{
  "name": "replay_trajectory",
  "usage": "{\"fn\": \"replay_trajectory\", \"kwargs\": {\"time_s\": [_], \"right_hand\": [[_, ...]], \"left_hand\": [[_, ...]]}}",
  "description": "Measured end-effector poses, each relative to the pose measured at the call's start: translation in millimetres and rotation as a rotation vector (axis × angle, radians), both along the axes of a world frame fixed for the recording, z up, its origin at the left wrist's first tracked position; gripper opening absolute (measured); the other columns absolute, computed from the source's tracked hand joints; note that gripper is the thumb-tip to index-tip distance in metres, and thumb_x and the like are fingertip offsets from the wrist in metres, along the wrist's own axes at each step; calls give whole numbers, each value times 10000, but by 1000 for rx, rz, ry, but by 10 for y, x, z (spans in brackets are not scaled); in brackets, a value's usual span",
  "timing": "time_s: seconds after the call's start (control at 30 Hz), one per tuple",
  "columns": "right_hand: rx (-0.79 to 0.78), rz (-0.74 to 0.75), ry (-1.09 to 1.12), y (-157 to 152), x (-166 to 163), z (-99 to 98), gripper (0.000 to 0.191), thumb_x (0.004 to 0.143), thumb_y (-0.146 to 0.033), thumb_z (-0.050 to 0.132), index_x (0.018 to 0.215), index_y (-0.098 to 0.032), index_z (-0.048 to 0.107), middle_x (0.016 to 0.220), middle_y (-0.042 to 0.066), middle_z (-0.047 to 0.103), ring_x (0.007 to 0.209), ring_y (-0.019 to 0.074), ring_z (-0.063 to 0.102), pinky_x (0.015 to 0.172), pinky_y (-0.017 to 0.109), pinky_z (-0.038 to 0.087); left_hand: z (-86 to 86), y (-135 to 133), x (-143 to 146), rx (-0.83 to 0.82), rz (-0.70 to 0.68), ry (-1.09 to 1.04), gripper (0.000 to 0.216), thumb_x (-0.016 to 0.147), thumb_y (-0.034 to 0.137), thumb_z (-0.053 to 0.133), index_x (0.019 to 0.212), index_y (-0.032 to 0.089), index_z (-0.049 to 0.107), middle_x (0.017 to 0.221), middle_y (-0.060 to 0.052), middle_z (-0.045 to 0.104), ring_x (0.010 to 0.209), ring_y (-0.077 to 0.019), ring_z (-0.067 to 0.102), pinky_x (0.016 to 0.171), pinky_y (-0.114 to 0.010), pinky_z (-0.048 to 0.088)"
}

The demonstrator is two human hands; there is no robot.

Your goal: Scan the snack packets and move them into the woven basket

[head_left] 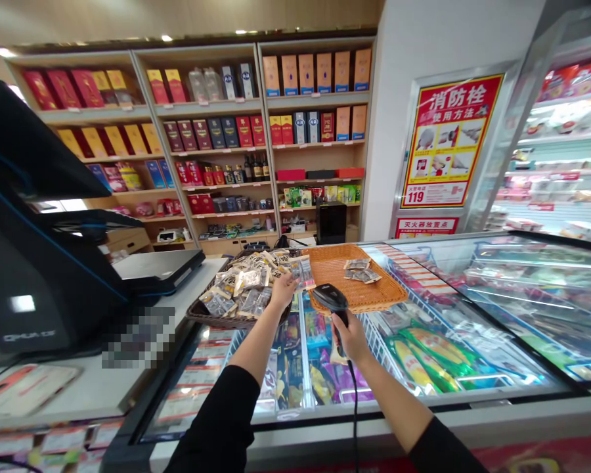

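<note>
My left hand (284,289) is closed on a small clear snack packet (303,270), held over the right edge of a dark wicker basket (207,315). That basket is heaped with similar packets (249,279). Wrapped round the handle of a black barcode scanner (331,298) is my right hand (350,334); the scanner's cable hangs down in front. The scanner's head is near the held packet, in front of an orange woven tray (335,259). A few packets (362,270) lie in the tray's right part.
Both baskets rest on the glass top of a chest freezer (295,414) holding bagged goods. A checkout terminal (34,263) and a weighing scale (152,266) stand on the counter at left. Shelves of boxed goods (217,135) line the back wall.
</note>
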State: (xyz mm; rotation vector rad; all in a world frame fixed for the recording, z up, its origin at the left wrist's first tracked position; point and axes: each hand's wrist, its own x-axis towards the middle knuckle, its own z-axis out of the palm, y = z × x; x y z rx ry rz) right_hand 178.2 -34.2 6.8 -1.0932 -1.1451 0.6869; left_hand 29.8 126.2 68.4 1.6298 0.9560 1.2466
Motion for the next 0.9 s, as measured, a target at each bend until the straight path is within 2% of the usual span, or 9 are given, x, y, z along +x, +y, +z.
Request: {"fn": "replay_trajectory", "kwargs": {"time_s": [0.23,0.37,0.43,0.5,0.6,0.7,0.77,0.83,0.9], "right_hand": [[-16,-3,7,1,-1,6,409,846,-616,534,755,-221,485,451,-60,492,331,118,440,362,233,360],[-4,-24,37,-14,-7,25,416,853,-613,531,723,-221,476,447,-62,480,331,110,427,363,229,363],[-3,-46,67,-19,-7,29,417,849,-611,543,718,-220,482,461,-59,487,335,108,426,357,226,358],[-6,-54,87,-23,-7,28,420,841,-614,553,716,-219,487,469,-57,492,336,107,425,353,226,352],[-8,-36,85,-25,-12,27,428,835,-622,557,697,-224,486,447,-61,477,332,111,422,358,229,354],[-20,-30,97,-28,-30,34,438,814,-635,571,678,-228,483,440,-61,473,332,117,428,357,237,363],[-29,-27,113,-33,-47,42,440,794,-639,590,680,-228,485,457,-57,486,335,119,437,352,238,365],[-37,-20,124,-39,-60,51,442,784,-640,603,684,-226,486,469,-57,494,336,115,440,349,236,365],[-39,-25,140,-43,-54,70,447,781,-643,607,690,-222,489,477,-57,500,337,110,444,346,230,366]], "left_hand": [[-13,19,-14,90,-20,118,216,757,304,643,857,125,708,708,-29,689,674,-173,620,623,-257,491],[103,-124,30,237,29,227,159,794,222,589,843,137,714,701,-23,688,701,-180,634,675,-258,488],[229,-235,16,363,117,268,204,827,202,542,908,158,724,783,-37,714,778,-195,650,741,-274,497],[381,-334,-77,506,253,291,290,868,194,482,1038,192,716,958,-59,727,919,-211,651,839,-299,495],[572,-391,-396,639,451,389,440,899,150,390,1263,239,621,1266,-65,634,1165,-213,571,1008,-330,433],[619,-330,-809,539,584,661,458,887,136,391,1267,242,623,1372,-73,560,1319,-263,446,1136,-444,290],[580,-273,-1026,364,558,832,410,906,231,423,1260,251,628,1385,-85,551,1360,-324,389,1150,-566,189],[532,-240,-1145,217,497,897,432,927,356,418,1316,258,577,1424,-96,511,1373,-364,360,1120,-648,156],[514,-240,-1159,192,472,878,471,938,416,391,1357,255,532,1462,-101,464,1382,-364,347,1110,-663,158]]}}
